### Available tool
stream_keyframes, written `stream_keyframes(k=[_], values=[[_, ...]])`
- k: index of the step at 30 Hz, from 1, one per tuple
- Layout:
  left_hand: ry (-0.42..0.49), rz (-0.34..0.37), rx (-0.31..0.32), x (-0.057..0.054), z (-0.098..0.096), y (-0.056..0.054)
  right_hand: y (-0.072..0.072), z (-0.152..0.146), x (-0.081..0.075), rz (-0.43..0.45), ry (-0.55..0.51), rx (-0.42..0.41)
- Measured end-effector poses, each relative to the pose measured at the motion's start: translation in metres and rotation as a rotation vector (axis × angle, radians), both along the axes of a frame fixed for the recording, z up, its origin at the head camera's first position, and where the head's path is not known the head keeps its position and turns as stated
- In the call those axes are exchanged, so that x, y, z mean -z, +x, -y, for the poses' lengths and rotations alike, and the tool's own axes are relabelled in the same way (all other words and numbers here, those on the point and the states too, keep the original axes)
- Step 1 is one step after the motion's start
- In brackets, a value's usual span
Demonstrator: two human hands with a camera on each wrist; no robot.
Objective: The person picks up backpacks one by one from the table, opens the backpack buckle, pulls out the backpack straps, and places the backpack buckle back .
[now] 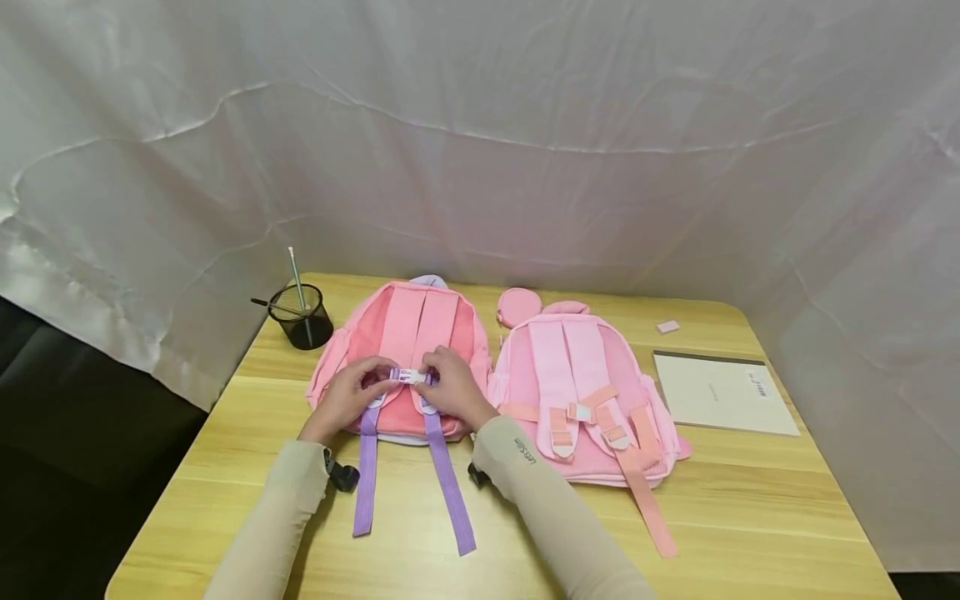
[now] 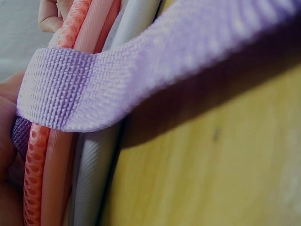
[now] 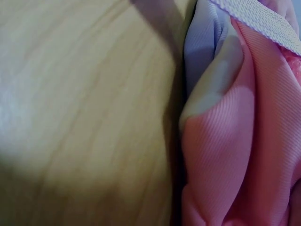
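A coral-pink backpack (image 1: 474, 332) lies on the table with its shoulder straps facing up. Over those straps, a white side-release buckle (image 1: 409, 377) on purple webbing spans the gap between both hands. My left hand (image 1: 351, 395) pinches its left end, while the right hand (image 1: 454, 387) grips the right end with thumb and fingers. Two purple strap tails (image 1: 367, 479) hang toward the front of the table. In the left wrist view, purple webbing (image 2: 66, 89) crosses the bag's edge beside the fingers. The right wrist view shows the bag's pink side (image 3: 218, 155) against the wood.
A lighter pink backpack (image 1: 517, 358) with orange straps lies right beside the first. Behind it sits a small round pink pouch (image 1: 519, 307). A black mesh pen cup (image 1: 309, 330) stands at the back left. At the right are a notebook (image 1: 720, 396) and an eraser (image 1: 667, 327).
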State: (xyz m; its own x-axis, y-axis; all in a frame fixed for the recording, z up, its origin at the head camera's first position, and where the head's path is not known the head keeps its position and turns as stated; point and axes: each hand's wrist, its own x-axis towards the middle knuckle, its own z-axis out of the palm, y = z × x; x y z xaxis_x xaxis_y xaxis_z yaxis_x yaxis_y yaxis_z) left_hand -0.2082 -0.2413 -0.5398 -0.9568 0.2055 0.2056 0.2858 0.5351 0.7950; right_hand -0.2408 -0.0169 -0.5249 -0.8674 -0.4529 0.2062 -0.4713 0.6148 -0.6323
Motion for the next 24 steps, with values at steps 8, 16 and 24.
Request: stream_keyframes(k=[8, 16, 24], values=[[0.022, 0.015, 0.010, 0.0002, 0.0012, 0.0005, 0.0010, -0.0017, 0.0025, 0.008, -0.002, 0.011], [0.016, -0.018, 0.011, 0.0011, 0.0020, 0.0007, 0.0007, -0.0034, 0.0029, 0.026, -0.033, 0.023], [0.005, -0.016, 0.014, -0.0021, 0.0019, 0.0020, 0.0015, -0.0040, 0.0022, 0.043, -0.038, 0.033]])
